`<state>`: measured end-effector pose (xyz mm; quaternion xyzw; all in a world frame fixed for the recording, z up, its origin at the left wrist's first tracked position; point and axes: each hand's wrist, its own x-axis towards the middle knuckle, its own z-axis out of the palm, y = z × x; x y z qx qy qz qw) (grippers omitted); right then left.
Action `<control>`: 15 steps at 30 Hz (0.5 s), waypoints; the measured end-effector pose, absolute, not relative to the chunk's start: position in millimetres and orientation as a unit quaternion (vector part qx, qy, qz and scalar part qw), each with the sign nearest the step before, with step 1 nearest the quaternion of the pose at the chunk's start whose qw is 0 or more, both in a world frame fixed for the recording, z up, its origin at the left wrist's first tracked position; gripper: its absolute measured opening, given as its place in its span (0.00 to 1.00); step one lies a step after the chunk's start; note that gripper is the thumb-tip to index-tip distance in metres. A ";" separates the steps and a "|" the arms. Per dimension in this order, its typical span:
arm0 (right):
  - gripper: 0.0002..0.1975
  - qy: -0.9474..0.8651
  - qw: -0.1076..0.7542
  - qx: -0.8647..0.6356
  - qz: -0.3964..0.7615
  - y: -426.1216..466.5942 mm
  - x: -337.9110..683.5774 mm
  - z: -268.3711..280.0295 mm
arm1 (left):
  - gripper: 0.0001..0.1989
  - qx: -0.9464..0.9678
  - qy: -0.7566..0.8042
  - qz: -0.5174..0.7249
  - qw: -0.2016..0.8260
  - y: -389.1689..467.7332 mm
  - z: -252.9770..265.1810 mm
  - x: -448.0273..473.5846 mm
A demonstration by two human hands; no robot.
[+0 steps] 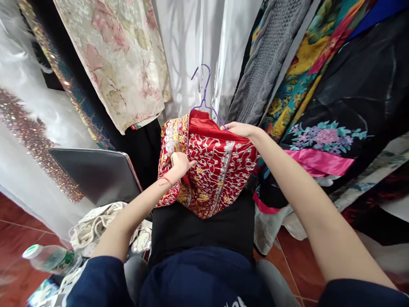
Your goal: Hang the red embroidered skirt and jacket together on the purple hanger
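A red embroidered jacket [220, 170] with silver and gold stitching is in front of me, above my lap. It is on a purple wire hanger [204, 96], whose hook points up. My left hand [180, 165] is closed on the jacket's front edge, thumb stretched to the right. A thin red string circles that wrist. At the jacket's shoulder, on the right, my right hand [239, 129] grips the cloth beside the hanger's end; part of its fingers is hidden by the fabric. The plain red lining shows at the neck opening.
Hanging clothes flank me: a floral cream garment [118, 55] left, a grey knit [268, 64] and a black embroidered garment [348, 106] right. Left stand a dark laptop-like panel [96, 175], white straps [92, 226] and a plastic bottle [53, 258]. White poles [222, 51] rise behind.
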<state>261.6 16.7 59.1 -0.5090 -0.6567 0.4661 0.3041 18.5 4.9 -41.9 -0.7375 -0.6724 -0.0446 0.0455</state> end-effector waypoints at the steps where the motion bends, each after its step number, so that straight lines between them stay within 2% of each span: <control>1: 0.06 -0.657 0.302 -0.509 0.466 18.3 262.6 58.5 | 0.30 -0.732 -0.677 -0.060 0.040 11.4 -40.8 10.1; 3: 0.07 -0.662 0.301 -0.509 0.461 22.2 262.9 57.9 | 0.24 -0.724 -0.683 -0.084 0.034 21.3 -36.5 -6.9; 7: 0.09 -0.670 0.308 -0.498 0.457 23.6 260.2 59.7 | 0.21 -0.717 -0.691 -0.087 0.026 29.6 -21.7 -33.7; 11: 0.11 -0.660 0.321 -0.490 0.470 17.3 263.2 63.6 | 0.14 -0.777 -0.627 -0.044 -0.042 21.4 -3.9 -55.7; 15: 0.09 -0.656 0.319 -0.482 0.486 19.5 270.0 65.3 | 0.18 -0.834 -0.528 -0.012 -0.162 -11.3 8.9 -81.5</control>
